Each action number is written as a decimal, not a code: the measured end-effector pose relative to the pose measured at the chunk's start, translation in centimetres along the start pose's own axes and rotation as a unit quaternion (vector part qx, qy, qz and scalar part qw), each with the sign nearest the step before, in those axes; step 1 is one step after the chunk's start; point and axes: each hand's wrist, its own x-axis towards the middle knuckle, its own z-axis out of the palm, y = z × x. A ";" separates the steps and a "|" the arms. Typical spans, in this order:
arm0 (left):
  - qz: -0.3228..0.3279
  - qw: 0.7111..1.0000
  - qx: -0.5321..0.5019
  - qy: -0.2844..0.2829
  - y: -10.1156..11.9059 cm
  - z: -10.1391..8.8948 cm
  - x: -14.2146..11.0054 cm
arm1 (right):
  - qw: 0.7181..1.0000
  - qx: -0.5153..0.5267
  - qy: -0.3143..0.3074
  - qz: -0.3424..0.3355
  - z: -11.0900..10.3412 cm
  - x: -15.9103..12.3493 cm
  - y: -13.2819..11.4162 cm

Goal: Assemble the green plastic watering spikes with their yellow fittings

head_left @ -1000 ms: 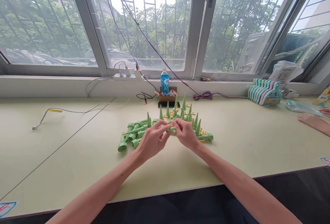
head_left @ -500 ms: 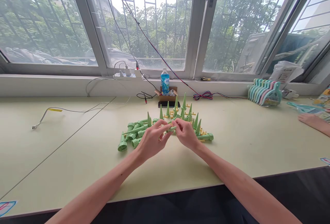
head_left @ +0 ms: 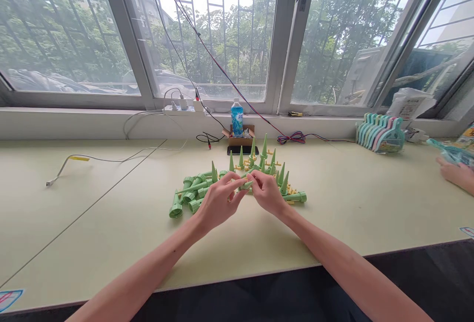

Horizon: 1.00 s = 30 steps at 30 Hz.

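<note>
Green spike (head_left: 246, 185) in hands (head_left: 221, 196); turquoise item (head_left: 450, 152) moved right.

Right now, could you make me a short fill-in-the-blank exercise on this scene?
The cones around the left hand and right hand are coloured ____. The small parts lying among them are ____. The bottle looks mostly ____. The hangers stand to the ____ of the bottle.

Missing words: green; yellow; blue; right.
</note>
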 end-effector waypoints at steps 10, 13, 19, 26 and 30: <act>-0.048 0.997 -0.057 0.012 0.2 0.1 0.3 | 1.000 -0.004 0.003 0.002 0.0 0.1 0.0; -0.059 0.996 -0.065 0.009 0.2 0.1 0.4 | 1.000 -0.006 0.005 0.001 0.0 0.1 0.0; -0.063 0.995 -0.070 0.013 0.2 0.2 0.4 | 1.000 -0.014 0.003 -0.002 0.0 0.0 0.2; -0.077 0.994 -0.077 0.012 0.1 0.2 0.5 | 1.000 -0.015 0.002 -0.004 0.0 0.0 0.3; -0.078 0.994 -0.080 0.012 0.1 0.2 0.5 | 1.000 -0.018 0.002 -0.003 0.0 0.0 0.2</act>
